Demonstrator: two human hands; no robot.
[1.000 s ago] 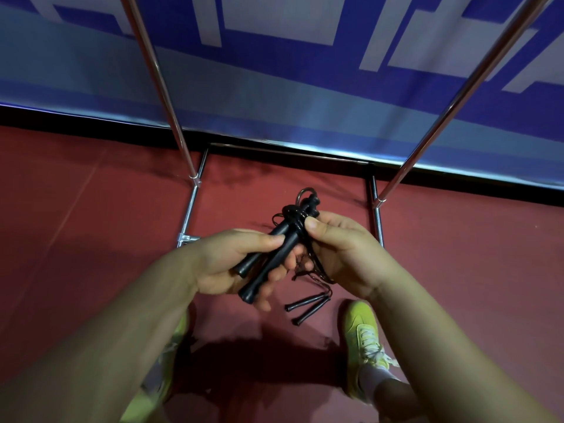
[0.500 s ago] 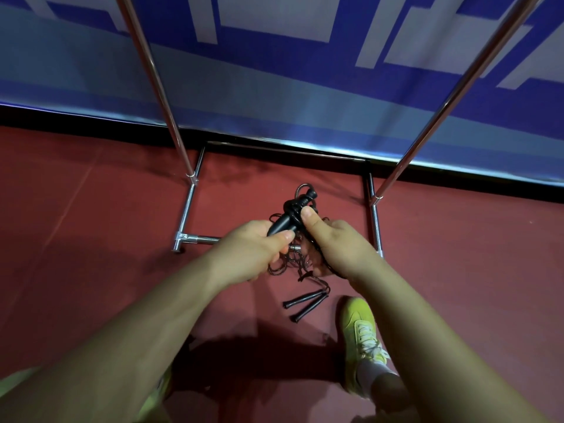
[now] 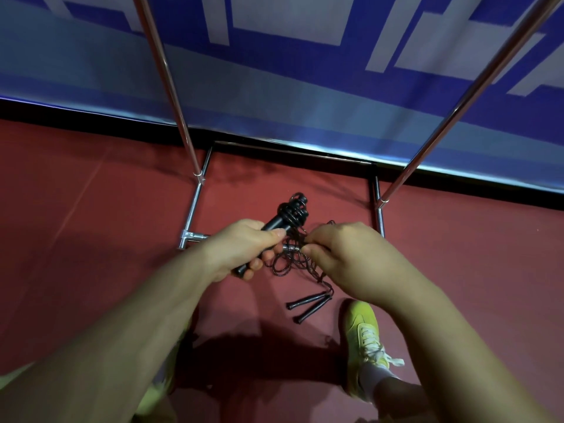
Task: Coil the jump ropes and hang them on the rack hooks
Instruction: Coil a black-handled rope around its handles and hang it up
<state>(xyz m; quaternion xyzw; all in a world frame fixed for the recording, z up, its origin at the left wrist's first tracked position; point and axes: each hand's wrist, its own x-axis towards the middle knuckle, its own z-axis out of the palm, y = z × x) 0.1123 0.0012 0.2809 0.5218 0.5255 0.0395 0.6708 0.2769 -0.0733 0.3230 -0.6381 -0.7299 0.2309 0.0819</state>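
sports hall | red court floor (image 3: 91, 239) | blue barrier banner (image 3: 274, 96)

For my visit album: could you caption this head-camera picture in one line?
Left hand grips black jump-rope handles wound with cord while right hand pinches the loose cord, above a second rope's handles.

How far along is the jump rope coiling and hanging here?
Done: cord is wound around the top of the black handles. In hand: left hand grips those handles; right hand pinches loose cord. Left: a second rope's handles lie on the floor; no hooks in view.
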